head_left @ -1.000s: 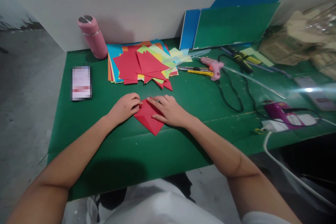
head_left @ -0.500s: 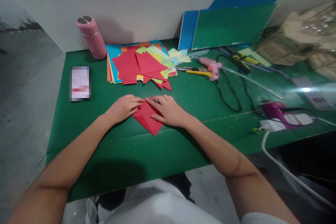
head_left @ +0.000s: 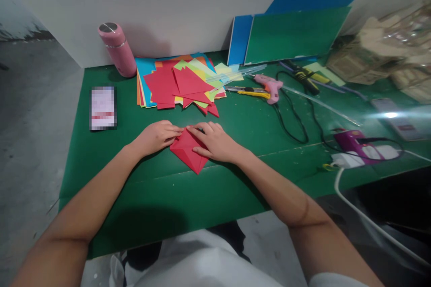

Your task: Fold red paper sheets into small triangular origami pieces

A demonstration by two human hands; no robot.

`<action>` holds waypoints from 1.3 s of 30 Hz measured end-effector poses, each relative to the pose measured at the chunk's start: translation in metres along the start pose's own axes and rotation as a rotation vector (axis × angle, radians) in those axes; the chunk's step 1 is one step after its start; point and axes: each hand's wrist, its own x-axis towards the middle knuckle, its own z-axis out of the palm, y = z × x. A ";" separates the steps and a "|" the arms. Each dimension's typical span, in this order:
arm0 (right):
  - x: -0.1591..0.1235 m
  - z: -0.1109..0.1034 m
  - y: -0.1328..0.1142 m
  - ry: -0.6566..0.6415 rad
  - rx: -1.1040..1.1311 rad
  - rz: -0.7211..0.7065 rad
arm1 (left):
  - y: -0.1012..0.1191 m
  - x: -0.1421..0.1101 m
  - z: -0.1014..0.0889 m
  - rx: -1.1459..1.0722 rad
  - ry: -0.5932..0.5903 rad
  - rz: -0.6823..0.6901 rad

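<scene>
A folded red sheet of paper (head_left: 189, 154) lies on the green table, one corner pointing toward me and creases running across it. At its upper left edge, my left hand (head_left: 156, 138) has its fingers pressed together on the paper, the thumb mostly hidden. My right hand (head_left: 215, 142) rests over the paper's right side, fingers stretched out and thumb apart, the index fingertip at the top corner. Both hands' fingertips nearly meet there. Just beyond is a pile of coloured paper with red cut pieces (head_left: 191, 83) on top.
A pink bottle (head_left: 117, 49) stands behind a blurred-out rectangular item (head_left: 103, 107) at left. Rightward lie a yellow utility knife (head_left: 252, 93), a pink glue gun (head_left: 272, 87) with its cord, a purple power strip (head_left: 352, 143) and a phone (head_left: 400, 123). Boards (head_left: 296, 36) lean on the wall.
My left fingers have straightened and slid slightly toward the paper's top corner. My right hand stays on the paper. The whole view has shifted a little.
</scene>
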 end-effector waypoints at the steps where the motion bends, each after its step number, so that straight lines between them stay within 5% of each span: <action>1: 0.000 0.000 0.000 0.004 -0.003 0.000 | 0.000 0.000 0.000 0.013 0.004 0.013; 39: 0.002 -0.001 -0.003 -0.009 -0.061 0.007 | 0.004 0.002 -0.009 0.065 0.071 0.130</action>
